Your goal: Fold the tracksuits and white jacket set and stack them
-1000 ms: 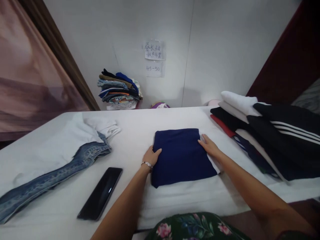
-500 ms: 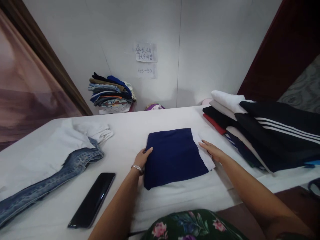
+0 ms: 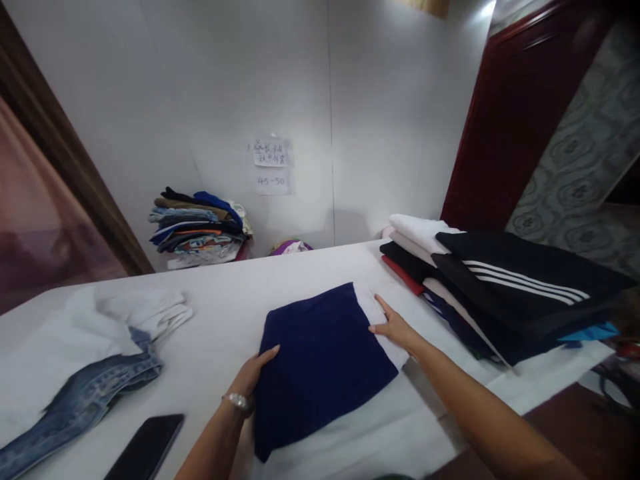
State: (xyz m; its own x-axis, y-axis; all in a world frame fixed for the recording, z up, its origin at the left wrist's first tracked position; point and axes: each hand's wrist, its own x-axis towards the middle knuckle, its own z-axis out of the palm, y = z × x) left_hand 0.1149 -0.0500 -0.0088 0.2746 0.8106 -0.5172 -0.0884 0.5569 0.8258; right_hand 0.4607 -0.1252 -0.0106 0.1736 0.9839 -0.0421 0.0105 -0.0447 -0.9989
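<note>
A folded navy blue garment point(image 3: 320, 367) with a white strip point(image 3: 375, 313) along its right side lies over the white table, its lower left corner hanging a little toward me. My left hand point(image 3: 255, 373) grips its left edge, thumb on top and fingers out of sight underneath. On the opposite side my right hand point(image 3: 393, 327) holds the white strip, thumb over the cloth and the index finger stretched along the edge. Whether the garment is fully off the tabletop, I cannot tell.
To the right stands a stack of folded clothes point(image 3: 450, 280), striped black cloth on top. Jeans point(image 3: 95, 387) and a white garment point(image 3: 60, 347) lie left, near a dark phone point(image 3: 147, 447). Another clothes pile point(image 3: 197, 227) sits behind the white table point(image 3: 220, 300), by the wall.
My view has tilted up and swung right. My right thumb has come down over the garment's white side, and the garment now looks more tilted and nearer to me.
</note>
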